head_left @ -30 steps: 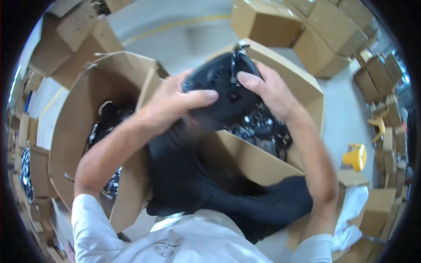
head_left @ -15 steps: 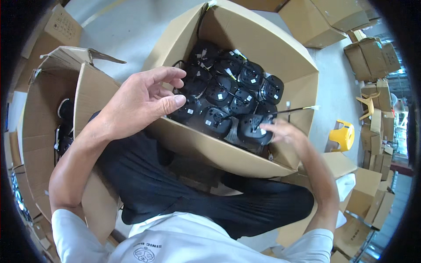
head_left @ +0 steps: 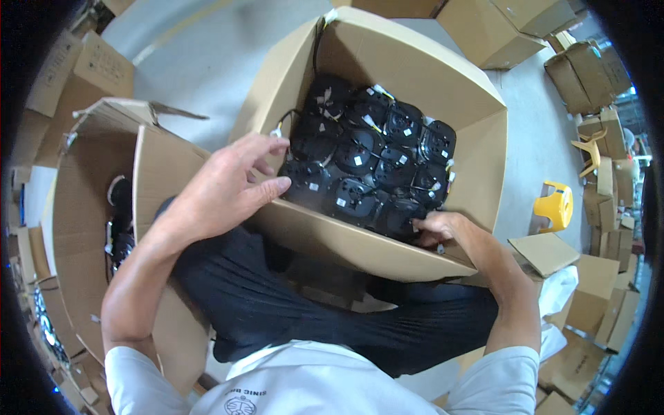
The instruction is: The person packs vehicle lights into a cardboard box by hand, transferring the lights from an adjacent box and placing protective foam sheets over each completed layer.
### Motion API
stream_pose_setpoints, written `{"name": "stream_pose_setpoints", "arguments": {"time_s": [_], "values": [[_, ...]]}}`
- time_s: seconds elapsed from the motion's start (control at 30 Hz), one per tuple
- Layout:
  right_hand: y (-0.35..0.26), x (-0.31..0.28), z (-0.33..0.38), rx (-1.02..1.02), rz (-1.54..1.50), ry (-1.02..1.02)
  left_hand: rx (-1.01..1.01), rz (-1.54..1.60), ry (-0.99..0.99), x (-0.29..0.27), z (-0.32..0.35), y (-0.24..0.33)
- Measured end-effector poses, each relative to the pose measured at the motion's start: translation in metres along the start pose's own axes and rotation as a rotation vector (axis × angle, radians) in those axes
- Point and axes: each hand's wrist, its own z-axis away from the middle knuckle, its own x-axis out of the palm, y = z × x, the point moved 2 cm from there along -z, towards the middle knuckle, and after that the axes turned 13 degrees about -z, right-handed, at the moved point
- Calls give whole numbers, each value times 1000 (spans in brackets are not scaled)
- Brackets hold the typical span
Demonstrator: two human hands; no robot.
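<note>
A large open cardboard box (head_left: 366, 250) stands in front of me, packed with rows of black rounded plastic housings (head_left: 357, 150) that carry cables, white connectors and small white labels. Down in the near right corner, my right hand (head_left: 441, 228) has its fingers closed on the edge of one black housing (head_left: 399, 217); part of its grip is hidden. My left hand (head_left: 232, 181) hovers over the box's near left edge, thumb and fingers apart, nothing held. Just beyond its fingertips, a white connector (head_left: 277, 131) rises on a black cable.
Left of me is another open carton (head_left: 166, 169) with black parts (head_left: 122, 238) inside. A yellow stool (head_left: 553, 206) stands on the floor at right. Stacked cartons (head_left: 588, 76) line the right side, and more boxes (head_left: 97, 66) sit at the far left.
My right hand has lowered the black housing into the near right corner, and its cable no longer sticks out to the right. The left hand stays spread near the left edge. The view has shifted slightly.
</note>
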Motion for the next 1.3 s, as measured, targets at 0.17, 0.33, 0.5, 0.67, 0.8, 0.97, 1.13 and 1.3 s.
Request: {"name": "stream_pose_setpoints", "arguments": {"time_s": [0.17,0.33,0.5,0.67,0.8,0.97,1.13,1.3], "values": [[-51,36,53,-393,1182,361,-144,-24,-191,16,-18,-16],[-124,1,204,-1041,869,825,185,-554,-172,42,-133,-26],[-90,-48,187,-1322,991,1184,175,-1059,-108,99,-300,-86],[-88,-65,184,-1548,532,1115,175,-1741,-326,118,-378,-148],[-67,-70,170,-1436,558,1029,-80,-1410,-697,195,-359,-141],[-95,-78,187,-1616,393,1003,-279,-939,15,178,-281,-250],[-54,-89,157,-1394,663,1026,-140,-1018,-126,255,-247,-139],[-70,-103,175,-1649,191,900,-146,-1061,-444,197,-238,-208]]}}
